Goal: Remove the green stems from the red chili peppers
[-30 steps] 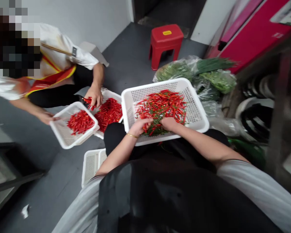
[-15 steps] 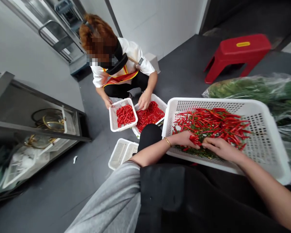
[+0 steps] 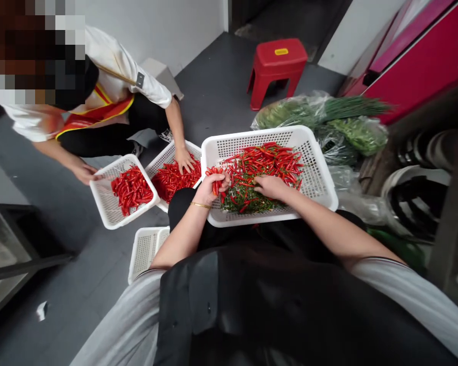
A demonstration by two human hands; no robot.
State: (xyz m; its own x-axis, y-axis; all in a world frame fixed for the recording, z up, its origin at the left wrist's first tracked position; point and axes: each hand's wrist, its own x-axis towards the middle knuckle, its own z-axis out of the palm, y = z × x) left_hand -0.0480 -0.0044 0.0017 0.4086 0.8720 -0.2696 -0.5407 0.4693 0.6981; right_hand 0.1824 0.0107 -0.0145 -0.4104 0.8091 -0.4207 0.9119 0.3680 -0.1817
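A white perforated basket [image 3: 322,178] rests across my lap, holding a heap of red chilies [image 3: 269,155] with green stems. Loose green stems [image 3: 238,199] gather along its near side. Over the basket's left end, my left hand [image 3: 212,189] is closed round a bunch of red chilies [image 3: 215,175], their ends poking out above the fist. My right hand [image 3: 272,187] reaches down at the border between stems and chilies. Its fingers are bent together, and whatever lies between the tips is hidden.
A co-worker squats at the left, one hand [image 3: 183,160] on chilies in a second basket [image 3: 158,168], the other at a smaller chili basket [image 3: 99,190]. Another white basket [image 3: 141,254] stands by my left leg. Beyond are a red stool [image 3: 278,66] and bagged greens [image 3: 297,109].
The view has swung right. My hands have parted: the left, still clutching chilies, is raised at the basket's left end, while the right stays low over the stems. The co-worker's fingers have spread.
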